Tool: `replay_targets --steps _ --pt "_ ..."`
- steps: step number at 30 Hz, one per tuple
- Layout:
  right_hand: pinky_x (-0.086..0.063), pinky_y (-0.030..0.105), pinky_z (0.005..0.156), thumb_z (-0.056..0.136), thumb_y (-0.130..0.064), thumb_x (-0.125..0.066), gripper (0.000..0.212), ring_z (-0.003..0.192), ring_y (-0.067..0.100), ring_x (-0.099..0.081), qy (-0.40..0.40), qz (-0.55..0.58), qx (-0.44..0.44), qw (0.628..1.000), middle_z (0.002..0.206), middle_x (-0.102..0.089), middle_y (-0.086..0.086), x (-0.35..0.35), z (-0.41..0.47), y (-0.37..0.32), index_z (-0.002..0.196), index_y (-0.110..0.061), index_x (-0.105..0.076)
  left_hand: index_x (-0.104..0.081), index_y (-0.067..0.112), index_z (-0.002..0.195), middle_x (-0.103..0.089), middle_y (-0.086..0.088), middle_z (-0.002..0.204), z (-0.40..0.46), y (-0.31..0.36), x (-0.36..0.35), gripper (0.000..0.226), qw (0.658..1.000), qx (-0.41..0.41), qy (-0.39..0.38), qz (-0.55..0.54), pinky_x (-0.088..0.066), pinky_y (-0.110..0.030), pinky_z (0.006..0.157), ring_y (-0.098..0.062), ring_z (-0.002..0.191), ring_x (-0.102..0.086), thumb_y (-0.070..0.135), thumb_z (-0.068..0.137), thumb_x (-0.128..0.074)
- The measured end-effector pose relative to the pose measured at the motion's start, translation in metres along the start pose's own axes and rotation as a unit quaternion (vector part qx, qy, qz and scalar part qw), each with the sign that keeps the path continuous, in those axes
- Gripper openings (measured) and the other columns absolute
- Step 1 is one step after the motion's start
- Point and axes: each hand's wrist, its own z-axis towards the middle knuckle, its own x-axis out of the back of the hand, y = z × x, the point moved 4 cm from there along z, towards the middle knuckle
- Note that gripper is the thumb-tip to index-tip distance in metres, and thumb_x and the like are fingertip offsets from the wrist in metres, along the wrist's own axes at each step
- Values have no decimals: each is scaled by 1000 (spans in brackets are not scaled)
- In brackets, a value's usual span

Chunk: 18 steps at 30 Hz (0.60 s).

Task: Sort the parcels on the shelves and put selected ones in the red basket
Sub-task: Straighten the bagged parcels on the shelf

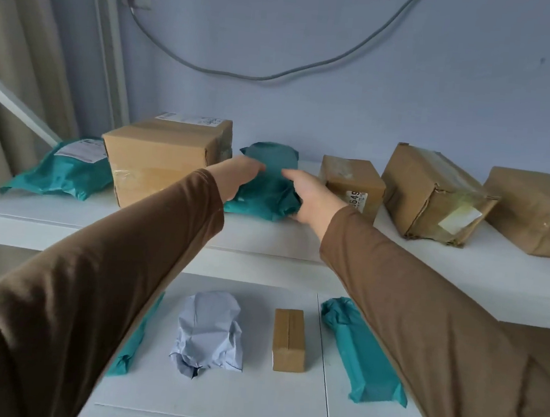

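Teal poly-mailer parcel [266, 181] mid upper shelf [264, 237] | my left hand [236, 176] and right hand [311, 200] flank it, fingers open, touching | risk: slick bag slips, nudging small cardboard box [352, 185] | red basket unseen

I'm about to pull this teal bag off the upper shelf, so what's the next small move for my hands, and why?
Probably close both hands on the teal parcel and lift it straight toward you. The left hand and right hand already flank it with fingers spread, no firm grip yet. The large cardboard box and small labelled box stand close on either side, so sideways sliding looks tight.
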Motion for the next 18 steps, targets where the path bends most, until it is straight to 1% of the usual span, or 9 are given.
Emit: replay_targets --steps 1,2,3,5,8,11,15,16,18 --pt "-60 41 88 98 -28 -65 33 102 29 -73 -8 4 -7 1000 116 -75 10 3 0 2 127 -12 -65 -56 6 127 -65 -10 122 -1 -4 -1 37 1000 22 -4 -12 -52 -37 92 -31 112 -65 34 103 -59" --pt "-60 42 89 97 -29 -67 36 104 29 -73 -19 6 -14 1000 117 -76 11 6 -1 4 128 -12 -66 -57 4 129 -68 -11 122 -2 -7 -1 42 999 38 -9 -18 -53 -40 99 -33 114 -66 34 100 -63" --pt "-61 42 89 96 -29 -69 37 103 28 -74 -30 5 -18 999 117 -76 11 9 -5 6 129 -12 -66 -59 4 126 -70 -13 119 -6 -10 1 40 999 45 -15 -25 -53 -42 102 -33 113 -68 33 99 -66" --pt "-62 40 84 95 -25 -71 34 96 27 -75 -52 3 -16 999 114 -77 13 13 -19 10 126 -10 -68 -63 5 117 -74 -14 112 -18 -19 6 30 997 45 -35 -49 -56 -44 101 -32 106 -71 27 97 -70" --pt "-61 45 89 96 -19 -70 29 96 30 -75 -69 0 7 998 109 -78 14 22 -51 18 123 -7 -68 -65 7 124 -74 -11 119 -42 -36 14 36 989 8 -86 -116 -57 -45 101 -30 109 -72 19 92 -76" --pt "-60 51 93 95 -17 -71 38 106 33 -74 -73 18 48 996 117 -76 14 30 -95 30 132 -13 -64 -63 7 129 -72 -10 127 -80 -55 22 40 972 -38 -122 -196 -53 -41 106 -27 116 -68 18 92 -75" --pt "-63 43 86 98 -14 -67 42 106 26 -75 -84 21 98 991 122 -75 7 36 -175 55 138 -23 -58 -66 8 128 -72 -10 124 -150 -83 28 43 954 -62 -168 -242 -50 -39 110 -25 111 -68 29 92 -74" --pt "-62 43 86 99 -12 -65 43 108 26 -74 -93 23 106 990 125 -74 7 37 -194 64 140 -23 -56 -67 10 126 -72 -10 124 -168 -92 30 43 952 -63 -177 -242 -48 -39 111 -25 113 -68 33 91 -74" --pt "-58 45 96 99 -7 -61 49 119 28 -70 -117 25 119 986 132 -71 7 42 -225 84 145 -23 -52 -69 14 123 -72 -9 127 -197 -106 33 41 948 -65 -198 -240 -46 -38 112 -26 120 -66 39 91 -73"
